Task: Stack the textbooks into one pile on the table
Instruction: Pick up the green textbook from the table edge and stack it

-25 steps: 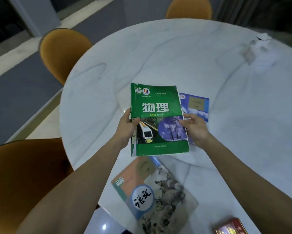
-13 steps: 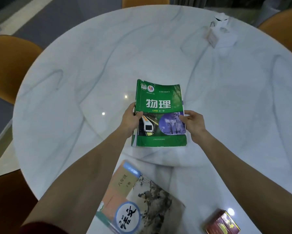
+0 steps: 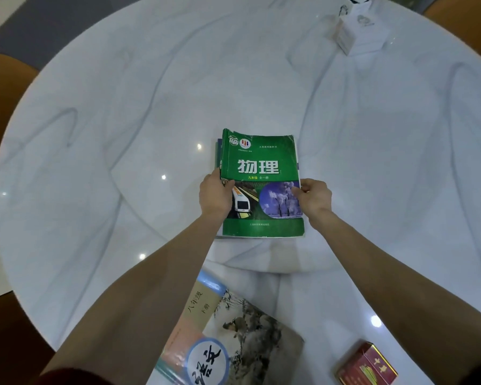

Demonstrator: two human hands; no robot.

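A green textbook (image 3: 261, 162) lies face up in the middle of the round white marble table (image 3: 122, 120). It rests on another book whose blue edge (image 3: 218, 151) peeks out along its left side. My left hand (image 3: 215, 194) grips the green book's left edge with the thumb on the cover. At the right edge my right hand (image 3: 314, 197) pinches the same book. A third textbook (image 3: 239, 334) with an ink-painting cover lies near the table's front edge, under my left forearm.
A red cigarette pack (image 3: 368, 366) sits at the front right. A white tissue box (image 3: 356, 31) stands at the far right. Orange chairs (image 3: 0, 107) ring the table on the left and far right.
The green book has come down from above the table onto the blue book, which it now almost covers. Both hands stayed on its edges.
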